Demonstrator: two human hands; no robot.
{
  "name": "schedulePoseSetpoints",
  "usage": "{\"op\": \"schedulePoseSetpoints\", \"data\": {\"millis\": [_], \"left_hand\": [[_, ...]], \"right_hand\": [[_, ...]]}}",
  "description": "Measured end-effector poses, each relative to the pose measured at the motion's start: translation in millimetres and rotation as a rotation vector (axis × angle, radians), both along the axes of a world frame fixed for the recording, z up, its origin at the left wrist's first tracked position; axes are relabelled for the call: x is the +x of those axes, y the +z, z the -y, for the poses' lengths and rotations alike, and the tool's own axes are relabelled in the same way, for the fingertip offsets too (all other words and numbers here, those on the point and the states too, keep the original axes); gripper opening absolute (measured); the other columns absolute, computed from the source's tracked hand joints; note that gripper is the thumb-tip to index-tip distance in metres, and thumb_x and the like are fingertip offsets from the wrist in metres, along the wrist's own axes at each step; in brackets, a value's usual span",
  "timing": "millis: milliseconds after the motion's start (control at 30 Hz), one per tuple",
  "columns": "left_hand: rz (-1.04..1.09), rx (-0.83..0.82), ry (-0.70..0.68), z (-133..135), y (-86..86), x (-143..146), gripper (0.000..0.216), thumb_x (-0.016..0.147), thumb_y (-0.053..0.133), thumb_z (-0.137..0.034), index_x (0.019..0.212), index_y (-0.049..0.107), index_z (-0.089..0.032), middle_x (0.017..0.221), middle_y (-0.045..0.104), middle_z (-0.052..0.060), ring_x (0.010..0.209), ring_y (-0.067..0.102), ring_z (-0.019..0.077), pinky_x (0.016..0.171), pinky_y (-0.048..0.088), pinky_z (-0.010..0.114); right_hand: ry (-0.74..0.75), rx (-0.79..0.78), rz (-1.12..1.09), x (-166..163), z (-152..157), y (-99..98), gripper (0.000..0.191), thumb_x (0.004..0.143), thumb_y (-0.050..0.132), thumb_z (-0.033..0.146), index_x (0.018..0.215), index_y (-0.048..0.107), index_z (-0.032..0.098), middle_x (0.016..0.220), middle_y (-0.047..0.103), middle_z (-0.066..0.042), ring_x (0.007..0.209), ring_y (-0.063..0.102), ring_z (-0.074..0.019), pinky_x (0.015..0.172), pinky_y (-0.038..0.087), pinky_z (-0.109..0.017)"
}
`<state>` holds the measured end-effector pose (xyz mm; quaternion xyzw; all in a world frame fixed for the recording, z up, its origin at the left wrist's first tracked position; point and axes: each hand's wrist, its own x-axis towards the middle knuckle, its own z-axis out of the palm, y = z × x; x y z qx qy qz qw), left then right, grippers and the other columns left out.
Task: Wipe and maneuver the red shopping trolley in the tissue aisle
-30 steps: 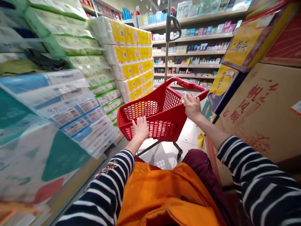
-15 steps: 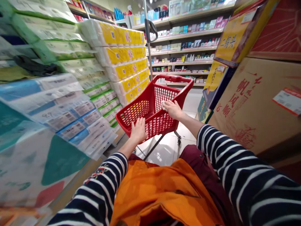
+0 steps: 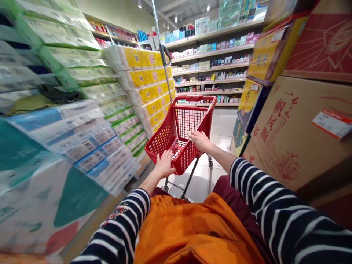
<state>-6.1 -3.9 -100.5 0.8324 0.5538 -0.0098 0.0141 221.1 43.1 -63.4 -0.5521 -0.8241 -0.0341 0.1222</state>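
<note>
A red plastic shopping cart [image 3: 168,136] stands in a shop aisle right in front of me, its basket empty. My left hand [image 3: 164,164] grips the near left rim of the basket, fingers curled over it. My right hand [image 3: 200,139] rests on the right rim, closed on a small white thing, maybe a cloth or tissue, pressed against the plastic. A metal pole with a black handle [image 3: 165,55] rises behind the cart.
Stacked packs of tissue and toilet paper [image 3: 82,110] wall the left side, yellow packs [image 3: 148,77] further on. Large cardboard boxes [image 3: 297,132] crowd the right. Shelves of small goods [image 3: 217,66] close the far end. White floor tiles [image 3: 203,176] show under the cart.
The cart has swung from lying skewed to the right to pointing straight down the aisle and sits further left in view. My right hand slid from the far handle end along the rim toward me.
</note>
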Motion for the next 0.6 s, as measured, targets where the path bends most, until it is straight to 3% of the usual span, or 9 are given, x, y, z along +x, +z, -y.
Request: {"op": "schedulePoseSetpoints", "data": {"millis": [100, 267, 400, 600], "left_hand": [[-0.018, 0.010, -0.002, 0.7, -1.2, 3.1, 0.086, 0.069, 0.055, -0.036, 0.142, 0.016, -0.011, 0.151, 0.017, 0.014, 0.139, 0.011, 0.0265, 0.109, 0.012, 0.055], [-0.044, -0.005, 0.015, 0.4, 0.7, 32.1, 0.088, 0.067, 0.056, -0.033, 0.142, 0.014, -0.010, 0.151, 0.017, 0.015, 0.139, 0.013, 0.0280, 0.109, 0.015, 0.055], [-0.026, 0.035, -0.107, -2.7, -2.1, 34.4, 0.080, 0.072, 0.050, -0.034, 0.142, 0.017, -0.011, 0.151, 0.020, 0.013, 0.139, 0.015, 0.0246, 0.111, 0.014, 0.048], [-0.058, 0.100, -0.001, -13.7, -11.1, 13.4, 0.079, 0.073, 0.049, -0.031, 0.142, 0.017, -0.009, 0.151, 0.018, 0.013, 0.139, 0.011, 0.0258, 0.112, 0.010, 0.050]], "right_hand": [[0.051, 0.021, -0.012, -12.2, 12.2, -5.5, 0.053, 0.079, 0.044, 0.005, 0.129, 0.046, 0.020, 0.135, 0.045, -0.010, 0.124, 0.036, -0.0242, 0.099, 0.030, -0.049], [0.156, -0.010, 0.013, -23.7, 38.1, -18.0, 0.049, 0.081, 0.046, 0.011, 0.128, 0.047, 0.025, 0.137, 0.044, -0.007, 0.128, 0.033, -0.0247, 0.100, 0.028, -0.046], [0.105, -0.009, 0.046, -2.5, 43.2, -18.4, 0.047, 0.083, 0.045, 0.013, 0.128, 0.048, 0.027, 0.141, 0.041, -0.004, 0.130, 0.031, -0.0255, 0.101, 0.025, -0.047], [0.019, -0.029, 0.079, 29.2, 35.1, -12.2, 0.044, 0.083, 0.045, 0.013, 0.125, 0.051, 0.022, 0.140, 0.041, -0.007, 0.124, 0.035, -0.0264, 0.094, 0.032, -0.042]]}}
